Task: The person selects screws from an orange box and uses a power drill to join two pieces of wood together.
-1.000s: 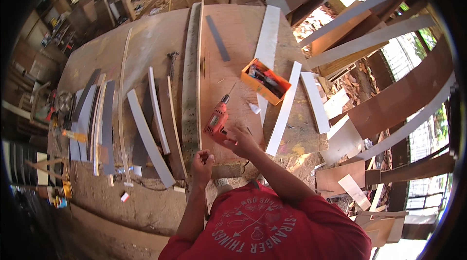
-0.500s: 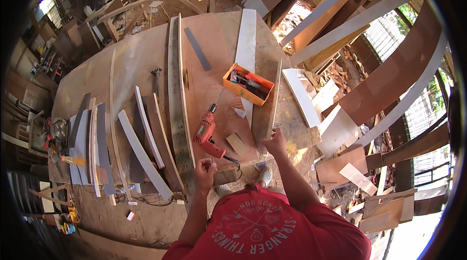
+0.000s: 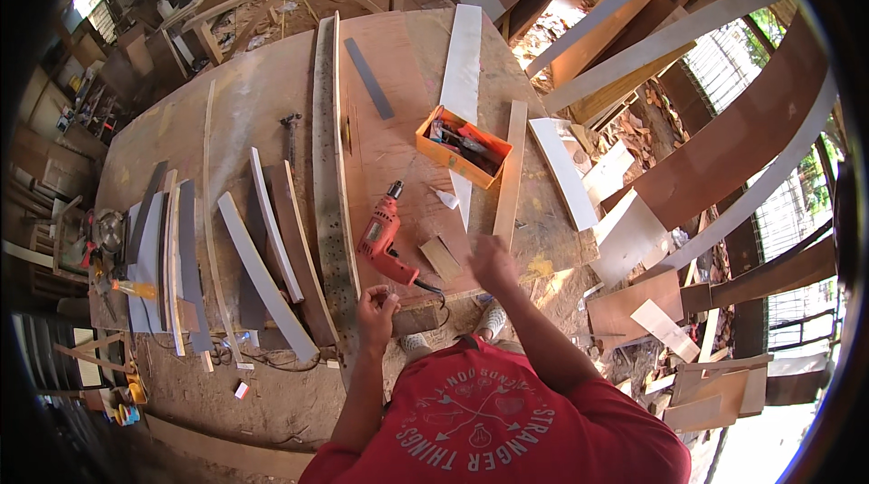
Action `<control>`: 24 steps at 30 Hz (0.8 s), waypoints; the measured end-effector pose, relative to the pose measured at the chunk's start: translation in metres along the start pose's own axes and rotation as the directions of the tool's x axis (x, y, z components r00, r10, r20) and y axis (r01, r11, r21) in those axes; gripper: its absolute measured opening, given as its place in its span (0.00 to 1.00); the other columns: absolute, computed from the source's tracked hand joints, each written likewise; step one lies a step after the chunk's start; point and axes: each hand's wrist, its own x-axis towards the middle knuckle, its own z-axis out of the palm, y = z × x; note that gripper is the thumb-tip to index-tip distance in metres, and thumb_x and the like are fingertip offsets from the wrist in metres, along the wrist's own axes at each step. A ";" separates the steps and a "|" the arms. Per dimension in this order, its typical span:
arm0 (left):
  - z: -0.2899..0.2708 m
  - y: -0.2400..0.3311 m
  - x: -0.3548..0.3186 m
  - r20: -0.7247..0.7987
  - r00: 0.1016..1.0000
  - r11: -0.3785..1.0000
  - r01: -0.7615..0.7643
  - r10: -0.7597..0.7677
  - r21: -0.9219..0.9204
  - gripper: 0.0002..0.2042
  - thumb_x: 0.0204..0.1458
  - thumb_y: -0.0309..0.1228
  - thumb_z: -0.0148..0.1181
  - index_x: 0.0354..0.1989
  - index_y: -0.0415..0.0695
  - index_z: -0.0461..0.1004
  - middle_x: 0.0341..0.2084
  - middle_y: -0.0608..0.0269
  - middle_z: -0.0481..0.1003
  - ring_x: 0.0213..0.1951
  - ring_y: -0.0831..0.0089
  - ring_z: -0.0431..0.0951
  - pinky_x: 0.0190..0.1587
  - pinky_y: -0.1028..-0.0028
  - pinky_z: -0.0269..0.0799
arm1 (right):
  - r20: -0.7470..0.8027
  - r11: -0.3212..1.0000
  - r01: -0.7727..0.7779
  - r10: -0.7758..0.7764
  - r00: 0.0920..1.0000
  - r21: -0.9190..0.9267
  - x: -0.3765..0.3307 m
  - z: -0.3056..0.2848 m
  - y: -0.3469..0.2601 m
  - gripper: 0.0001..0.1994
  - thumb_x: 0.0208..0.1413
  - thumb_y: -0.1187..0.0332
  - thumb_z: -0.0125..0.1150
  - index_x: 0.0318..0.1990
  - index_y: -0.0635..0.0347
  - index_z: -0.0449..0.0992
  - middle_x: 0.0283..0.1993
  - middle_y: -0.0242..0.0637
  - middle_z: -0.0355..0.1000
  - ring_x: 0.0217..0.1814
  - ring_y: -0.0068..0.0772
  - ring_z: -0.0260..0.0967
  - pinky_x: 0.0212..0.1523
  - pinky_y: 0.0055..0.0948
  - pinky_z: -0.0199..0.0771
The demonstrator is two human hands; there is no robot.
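My left hand [image 3: 377, 314] is at the near edge of the worktable, with thumb and fingertips pinched together; anything between them is too small to make out. Blurred by motion, my right hand [image 3: 493, 265] is at the near end of a narrow wooden strip [image 3: 512, 167]; its fingers cannot be read. Between the hands lie a red power drill [image 3: 380, 235], chuck pointing away, and a small wood block [image 3: 440, 258]. Beyond them are a small white pointed object [image 3: 446, 200] and an orange box [image 3: 458, 158] of tools.
A long board [image 3: 328, 149] on edge crosses the worktable [image 3: 262, 90] left of the drill. Farther left lie a hammer [image 3: 291, 135] and several strips, including a white one [image 3: 267, 280]. Large brown panels [image 3: 724, 158] lean at the right. A white board [image 3: 563, 176] lies at the table's right edge.
The wooden strip by my right hand has turned and now shows a broad pale face. My right hand has shifted left. The small white object has also changed its angle. My left hand stays pinched.
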 end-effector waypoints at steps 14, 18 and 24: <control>-0.027 0.004 -0.031 -0.197 0.980 0.987 -0.039 0.007 -0.158 0.15 0.64 0.21 0.61 0.56 0.34 0.67 0.39 0.58 0.77 0.37 0.75 0.77 0.43 0.73 0.77 | 0.432 0.967 0.003 0.111 0.895 -0.254 0.053 0.117 -0.184 0.60 0.50 0.69 0.72 0.81 0.73 0.31 0.69 0.70 0.63 0.59 0.63 0.77 0.59 0.52 0.82; -0.047 -0.001 -0.026 -0.143 0.990 0.964 -0.026 -0.013 -0.264 0.18 0.66 0.23 0.60 0.62 0.33 0.67 0.41 0.58 0.78 0.40 0.73 0.79 0.47 0.71 0.79 | 0.361 0.999 -0.033 0.035 0.932 -0.010 0.048 0.079 -0.175 0.67 0.43 0.64 0.77 0.83 0.59 0.30 0.62 0.68 0.74 0.59 0.67 0.77 0.59 0.51 0.81; -0.029 0.025 0.000 -0.112 0.990 0.883 0.019 -0.081 -0.468 0.19 0.67 0.25 0.61 0.64 0.34 0.69 0.43 0.57 0.79 0.45 0.71 0.81 0.53 0.70 0.80 | 0.430 0.887 -0.164 -0.042 0.902 0.431 -0.010 -0.056 -0.147 0.60 0.42 0.69 0.80 0.82 0.65 0.45 0.67 0.56 0.73 0.68 0.48 0.74 0.66 0.41 0.74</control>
